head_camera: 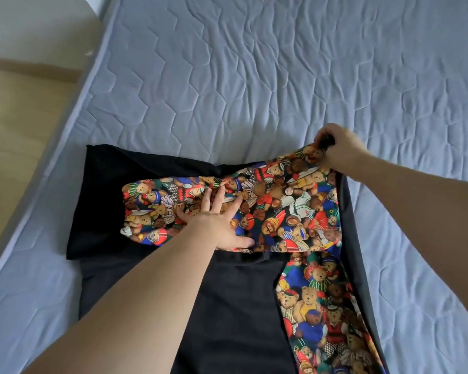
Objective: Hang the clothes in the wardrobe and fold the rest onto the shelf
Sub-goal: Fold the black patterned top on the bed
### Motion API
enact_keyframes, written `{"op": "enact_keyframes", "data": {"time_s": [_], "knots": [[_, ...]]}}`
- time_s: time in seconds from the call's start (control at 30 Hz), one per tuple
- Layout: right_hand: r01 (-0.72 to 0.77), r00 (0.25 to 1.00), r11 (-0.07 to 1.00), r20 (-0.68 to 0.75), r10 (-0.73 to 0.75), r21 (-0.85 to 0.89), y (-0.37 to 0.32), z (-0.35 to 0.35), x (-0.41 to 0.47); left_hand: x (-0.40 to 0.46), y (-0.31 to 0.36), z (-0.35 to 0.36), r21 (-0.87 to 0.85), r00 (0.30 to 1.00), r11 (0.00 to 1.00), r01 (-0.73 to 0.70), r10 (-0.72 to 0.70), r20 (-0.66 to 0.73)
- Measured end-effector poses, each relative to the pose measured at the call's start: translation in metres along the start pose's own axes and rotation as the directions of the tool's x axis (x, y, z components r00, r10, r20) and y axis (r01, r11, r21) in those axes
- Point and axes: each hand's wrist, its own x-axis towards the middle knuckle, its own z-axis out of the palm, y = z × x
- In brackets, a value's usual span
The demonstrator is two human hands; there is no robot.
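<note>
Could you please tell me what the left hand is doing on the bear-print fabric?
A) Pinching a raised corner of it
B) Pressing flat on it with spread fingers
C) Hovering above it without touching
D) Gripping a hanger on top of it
B: the left hand lies palm down with fingers spread on the bear-print fabric, while the right hand pinches its raised corner.

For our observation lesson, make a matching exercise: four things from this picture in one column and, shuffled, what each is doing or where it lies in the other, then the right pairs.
1. left hand
2. right hand
3. quilted pale blue mattress
4. black garment with teddy-bear print lining

A. lies under everything
B. pinches a raised corner of fabric
C. presses flat, fingers spread
D. spread on the bed, partly folded

Pairs: 1-C, 2-B, 3-A, 4-D
</note>
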Motion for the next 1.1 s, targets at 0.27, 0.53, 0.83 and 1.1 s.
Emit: {"op": "enact_keyframes", "data": {"time_s": [0.27,0.53,0.83,1.1], "knots": [[-0.173,0.98,0.963,-0.061,0.189,0.206,0.046,0.044,-0.068,0.004,0.002,0.022,-0.013,0.994,1.0,0.002,-0.003,-0.108],[-0.404,0.896,0.907,0.251,0.367,0.118,0.087,0.045,-0.117,-0.009,0.058,-0.038,0.092,0.672,0.968,-0.232,0.228,-0.705],[-0.278,0.904,0.961,0.334,0.267,-0.016,0.105,0.043,-0.11,0.056,0.182,-0.128,-0.206,0.859,0.93,-0.304,0.173,-0.482],[-0.647,0.758,0.486,0.567,0.324,0.587,0.144,0.035,-0.125,0.081,0.194,-0.087,-0.349,0.688,0.833,-0.43,0.052,-0.724]]}}
